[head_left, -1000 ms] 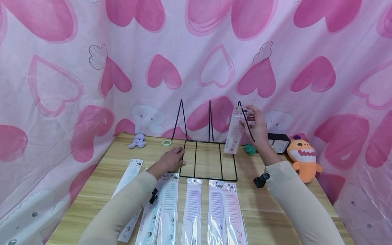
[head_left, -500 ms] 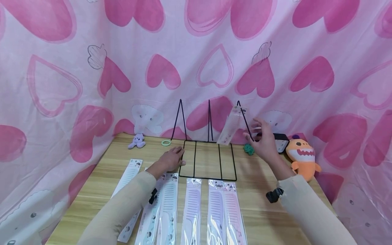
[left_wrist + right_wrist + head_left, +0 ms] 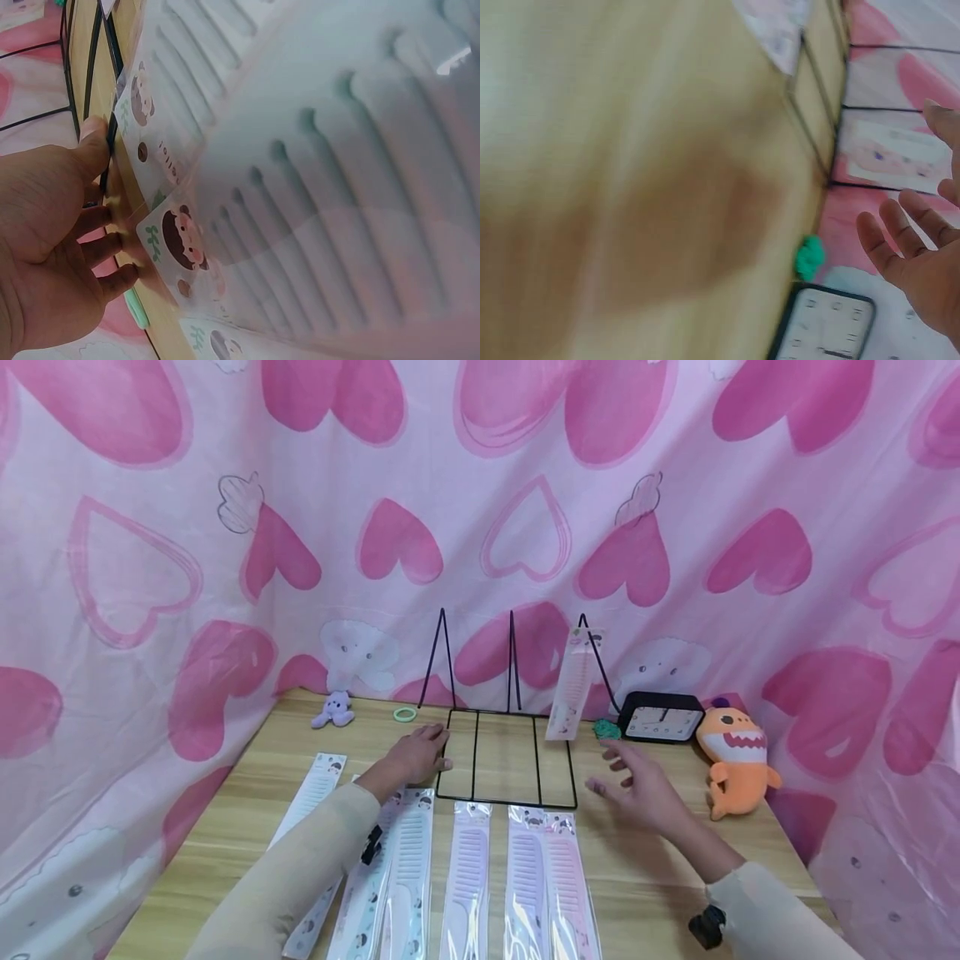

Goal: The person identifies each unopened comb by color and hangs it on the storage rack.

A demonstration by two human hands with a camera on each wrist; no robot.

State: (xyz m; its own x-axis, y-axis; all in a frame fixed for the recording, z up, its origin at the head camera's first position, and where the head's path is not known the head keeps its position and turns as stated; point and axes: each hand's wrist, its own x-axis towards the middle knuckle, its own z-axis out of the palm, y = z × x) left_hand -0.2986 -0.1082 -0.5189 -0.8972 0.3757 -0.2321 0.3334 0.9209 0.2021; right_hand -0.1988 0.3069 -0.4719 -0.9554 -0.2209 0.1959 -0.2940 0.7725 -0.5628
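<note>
A black wire rack stands at the back of the table, with three pointed prongs rising from it. On its right prong hangs a bagged comb, tilted a little. My left hand rests at the left edge of the rack's base; in the left wrist view its thumb touches the wire and the other fingers are relaxed. To the right of the rack, my right hand is held over the table with loosely spread fingers and nothing in them. Several bagged combs lie in front, among them a pink comb and a lilac comb.
At the back right are a black clock, an orange shark plush and a green tangled item. A purple plush toy and a pale green ring lie at the back left. A heart-printed curtain surrounds the table.
My right hand has let go of the bagged comb and drawn back toward me and to the right. The comb swung left, then hung straighter on the right prong. My left hand stayed put.
</note>
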